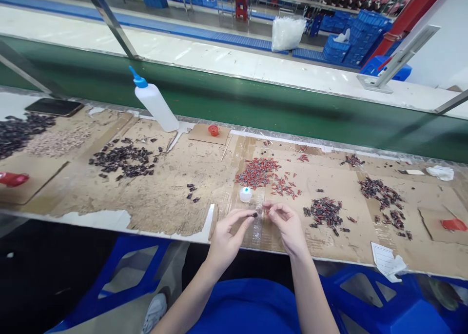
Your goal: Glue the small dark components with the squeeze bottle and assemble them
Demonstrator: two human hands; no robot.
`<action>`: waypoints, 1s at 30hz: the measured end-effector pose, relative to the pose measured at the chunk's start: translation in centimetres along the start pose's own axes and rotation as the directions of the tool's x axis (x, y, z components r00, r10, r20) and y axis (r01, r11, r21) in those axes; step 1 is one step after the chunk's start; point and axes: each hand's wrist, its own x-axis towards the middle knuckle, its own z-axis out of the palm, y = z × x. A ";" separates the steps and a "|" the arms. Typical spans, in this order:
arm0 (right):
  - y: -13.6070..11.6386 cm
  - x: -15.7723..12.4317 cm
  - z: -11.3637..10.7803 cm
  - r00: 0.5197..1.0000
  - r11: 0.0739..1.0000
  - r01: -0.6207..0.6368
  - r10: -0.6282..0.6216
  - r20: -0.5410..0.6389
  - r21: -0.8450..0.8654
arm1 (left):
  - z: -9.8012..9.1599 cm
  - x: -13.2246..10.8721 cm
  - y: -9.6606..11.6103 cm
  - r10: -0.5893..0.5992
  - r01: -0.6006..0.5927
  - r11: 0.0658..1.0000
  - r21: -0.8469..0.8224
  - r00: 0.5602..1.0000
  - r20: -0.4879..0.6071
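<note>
A: Where is the small dark piece [255, 215]?
B: At the fingertips of the left hand [225, 234], over the near part of the counter [175, 200]. That grip is pinched on it, thumb against forefinger.

A: And the right hand [288, 225]?
B: Just beside it, with thumb and forefinger drawn close to each other. I can't tell whether its grip is closed, or whether anything sits between the tips.

A: What stands nearest to them?
B: A little round bottle [245, 194] with a blue tip, just beyond the fingers. Past it spreads a heap of red pieces [258, 172]. To the right of the right hand lies a pile of black-and-red pieces [325, 212].

A: Any writing to read?
B: A white paper slip [384, 259] hangs over the counter's front edge, far right. It carries faint lines, too small to make out.

A: What about the large bottle [157, 108]?
B: It's translucent white with a blue nozzle, leaning left in the view at the back of the counter. A red cap [213, 130] sits on a cardboard square [199, 133] near it. Farther left, a phone [54, 107] lies flat, its screen dark.
</note>
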 end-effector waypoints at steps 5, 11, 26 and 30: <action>-0.1 -0.7 1.0 0.990 0.996 0.091 -0.091 -0.111 0.001 | 0.0 0.1 0.8 0.059 -0.058 0.997 0.053 0.998 -0.029; -0.1 -1.7 2.2 0.967 0.984 0.146 -0.163 -0.194 -0.099 | 0.0 0.1 1.0 0.120 -0.117 0.983 0.141 0.993 -0.018; 1.1 -2.0 2.8 0.973 0.977 0.179 -0.193 -0.123 -0.120 | -0.1 0.2 1.3 0.048 -0.052 0.994 0.100 0.998 0.046; 1.4 -1.9 2.9 0.969 0.977 0.189 -0.202 -0.139 -0.103 | 0.0 0.3 1.4 0.026 -0.032 0.995 0.097 0.998 0.061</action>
